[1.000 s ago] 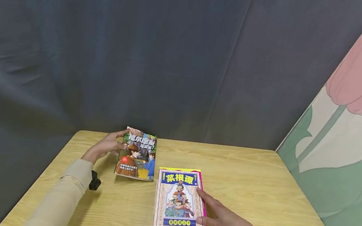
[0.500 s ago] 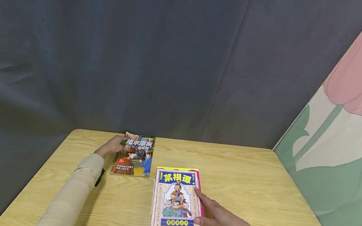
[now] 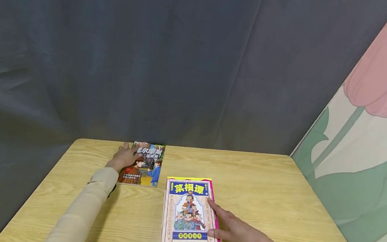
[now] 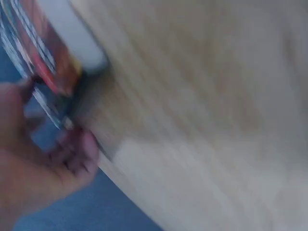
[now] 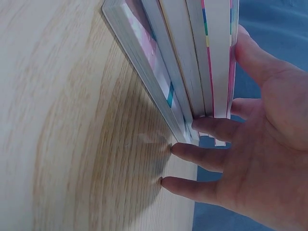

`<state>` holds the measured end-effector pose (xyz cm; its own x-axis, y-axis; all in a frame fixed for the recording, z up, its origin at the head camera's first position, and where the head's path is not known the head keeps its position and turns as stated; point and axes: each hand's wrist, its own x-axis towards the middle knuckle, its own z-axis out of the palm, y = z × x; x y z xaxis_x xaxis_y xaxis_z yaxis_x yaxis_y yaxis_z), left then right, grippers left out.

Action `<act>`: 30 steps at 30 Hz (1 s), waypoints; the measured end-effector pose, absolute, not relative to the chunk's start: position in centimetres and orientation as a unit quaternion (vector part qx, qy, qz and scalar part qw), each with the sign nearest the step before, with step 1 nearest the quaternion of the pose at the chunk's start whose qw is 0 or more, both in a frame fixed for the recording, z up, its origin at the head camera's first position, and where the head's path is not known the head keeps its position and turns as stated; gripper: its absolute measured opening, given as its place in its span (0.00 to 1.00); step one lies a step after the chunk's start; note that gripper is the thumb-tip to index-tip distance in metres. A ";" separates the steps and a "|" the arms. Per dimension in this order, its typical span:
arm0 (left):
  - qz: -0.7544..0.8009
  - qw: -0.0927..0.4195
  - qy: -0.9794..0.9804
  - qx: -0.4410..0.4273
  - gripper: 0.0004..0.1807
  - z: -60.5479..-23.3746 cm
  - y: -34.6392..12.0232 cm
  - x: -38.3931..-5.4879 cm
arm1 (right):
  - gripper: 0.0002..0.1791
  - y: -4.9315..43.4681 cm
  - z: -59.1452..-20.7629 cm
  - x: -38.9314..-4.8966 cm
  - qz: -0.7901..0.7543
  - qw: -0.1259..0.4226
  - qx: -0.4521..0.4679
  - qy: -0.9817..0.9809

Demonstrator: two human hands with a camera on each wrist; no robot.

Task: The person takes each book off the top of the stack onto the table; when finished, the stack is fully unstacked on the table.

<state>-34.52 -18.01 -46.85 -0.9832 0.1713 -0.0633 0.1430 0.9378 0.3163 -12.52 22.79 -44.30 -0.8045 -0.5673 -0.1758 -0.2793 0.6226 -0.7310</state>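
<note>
A colourful book [image 3: 147, 170] with cartoon figures on its cover lies flat at the back left of the table. My left hand [image 3: 123, 157] grips its left edge near the top corner, some fingers on the cover. Blurred in the left wrist view, the left hand [image 4: 48, 154] has curled fingers at the book's corner. Nearer me is a stack of books, its top one a tall book [image 3: 188, 216] with a blue title band. My right hand [image 3: 239, 231] touches the stack's right side with fairly straight, spread fingers. In the right wrist view, fingertips [image 5: 204, 122] rest against the stack's edges [image 5: 185, 62].
The pale wooden table [image 3: 259, 185] extends to the right of both books. A dark curtain [image 3: 183, 68] hangs right behind its back edge. On the right is a wall hanging [image 3: 377, 92] with a tulip pattern.
The left hand lowers the cartoon book from a tilted pose until it lies flat at the back left; its fingers shift on the cover. The right hand stays at the stack.
</note>
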 end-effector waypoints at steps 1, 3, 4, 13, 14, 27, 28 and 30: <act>0.163 0.019 0.984 0.077 0.32 -46.9 -17.9 -34.2 | 0.47 22.7 -44.3 -12.6 -0.364 0.200 -0.243 0.877; 0.182 -0.044 0.979 0.081 0.31 -46.7 -17.4 -33.2 | 0.47 22.6 -44.4 -12.5 -0.371 0.200 -0.245 0.873; 0.195 -0.074 0.974 0.087 0.30 -46.4 -17.0 -32.4 | 0.47 22.6 -44.4 -12.4 -0.372 0.199 -0.244 0.873; 0.384 0.045 0.901 0.195 0.32 -44.8 -10.9 -17.4 | 0.47 23.0 -43.8 -11.5 -0.368 0.205 -0.224 0.879; 0.395 0.073 0.893 0.201 0.34 -45.1 -10.3 -16.0 | 0.47 23.1 -43.7 -11.6 -0.369 0.206 -0.219 0.879; 0.557 0.200 0.775 0.223 0.43 -46.4 -8.6 -12.4 | 0.47 23.2 -44.2 -11.9 -0.435 0.206 -0.200 0.853; 0.562 0.204 0.771 0.222 0.43 -46.3 -8.6 -12.3 | 0.47 23.1 -44.2 -11.8 -0.436 0.209 -0.200 0.852; 0.562 0.206 0.771 0.219 0.43 -46.3 -8.5 -12.0 | 0.47 23.1 -44.0 -11.5 -0.436 0.216 -0.197 0.851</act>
<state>-12.00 -8.54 -46.26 -0.8194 0.5688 -0.0704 0.1067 0.2721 0.9563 -11.54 23.14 -44.02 -0.8292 -0.5233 -0.1965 -0.1465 0.5427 -0.8271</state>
